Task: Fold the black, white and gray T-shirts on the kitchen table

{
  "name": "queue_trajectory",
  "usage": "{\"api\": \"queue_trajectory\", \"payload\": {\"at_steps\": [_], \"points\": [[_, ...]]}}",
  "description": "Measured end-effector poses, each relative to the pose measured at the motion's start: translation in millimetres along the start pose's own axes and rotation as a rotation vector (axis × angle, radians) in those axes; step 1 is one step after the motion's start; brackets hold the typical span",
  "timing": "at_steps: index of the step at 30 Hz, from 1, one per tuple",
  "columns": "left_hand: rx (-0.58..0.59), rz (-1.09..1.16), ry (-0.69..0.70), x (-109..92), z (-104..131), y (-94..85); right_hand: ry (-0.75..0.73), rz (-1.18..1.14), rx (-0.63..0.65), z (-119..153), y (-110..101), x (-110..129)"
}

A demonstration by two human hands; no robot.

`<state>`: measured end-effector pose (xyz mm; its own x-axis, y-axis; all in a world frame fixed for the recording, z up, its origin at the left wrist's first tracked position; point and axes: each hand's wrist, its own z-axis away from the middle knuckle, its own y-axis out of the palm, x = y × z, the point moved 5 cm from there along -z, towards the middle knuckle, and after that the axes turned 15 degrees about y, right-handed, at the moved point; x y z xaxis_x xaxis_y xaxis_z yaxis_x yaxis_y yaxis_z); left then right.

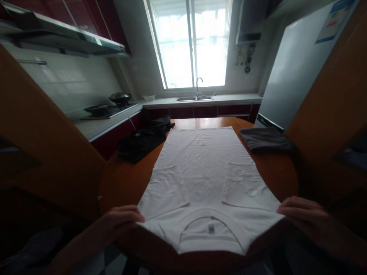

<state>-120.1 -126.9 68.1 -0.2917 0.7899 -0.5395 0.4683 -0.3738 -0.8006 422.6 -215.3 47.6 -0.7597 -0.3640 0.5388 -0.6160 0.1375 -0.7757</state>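
A white T-shirt [205, 164] lies spread on the wooden table, its hem toward the window and its neckline toward me. Both sleeves are turned inward over the body, and a small dark label shows inside the collar. My left hand [122, 217] pinches the shirt's left shoulder edge, fingers closed on the cloth. On the other side, my right hand [304, 212] grips the right shoulder edge in the same way. Between the hands the collar end hangs at the table's near edge.
The round wooden table [126, 183] carries dark crumpled clothing [143, 141] at the left and a folded grey cloth [266, 139] at the right. Beyond are a counter with a sink [186, 99], a stove with a wok [119, 98], and a fridge [295, 68].
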Motion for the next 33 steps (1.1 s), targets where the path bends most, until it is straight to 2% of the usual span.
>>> {"api": "queue_trajectory", "payload": {"at_steps": [2,5,7,9,12,14,16,19,21,24,26,30,33], "points": [[0.068,0.023,-0.019,-2,-8,-11.1,0.062,-0.046,0.024,-8,-6,-2],[0.064,0.036,-0.052,7,-26,-32.8,0.201,-0.124,0.102,-36,-15,-6],[0.004,0.031,-0.094,22,-39,-47.9,0.328,-0.153,0.101,-62,-22,-12],[-0.094,0.024,-0.164,42,-54,-61.3,0.432,-0.175,0.04,-92,-29,-21],[-0.275,0.019,-0.275,80,-76,-73.0,0.482,-0.214,0.004,-137,-27,-40],[-0.348,0.029,-0.32,107,-90,-70.7,0.488,-0.229,0.03,-162,-17,-56],[-0.365,0.059,-0.357,136,-102,-60.9,0.522,-0.245,0.086,-181,-2,-74],[-0.334,0.1,-0.418,173,-109,-42.3,0.618,-0.251,0.198,-196,25,-101],[-0.308,0.123,-0.442,188,-109,-34.8,0.674,-0.253,0.265,-199,39,-116],[-0.287,0.164,-0.457,192,-109,-37.1,0.71,-0.265,0.337,-199,46,-131],[-0.282,0.174,-0.46,188,-111,-47.1,0.702,-0.286,0.349,-201,40,-133],[-0.357,0.127,-0.442,183,-121,-77.1,0.674,-0.335,0.268,-218,12,-128],[-0.46,0.056,-0.436,195,-133,-89.3,0.678,-0.334,0.179,-240,0,-130]]}}
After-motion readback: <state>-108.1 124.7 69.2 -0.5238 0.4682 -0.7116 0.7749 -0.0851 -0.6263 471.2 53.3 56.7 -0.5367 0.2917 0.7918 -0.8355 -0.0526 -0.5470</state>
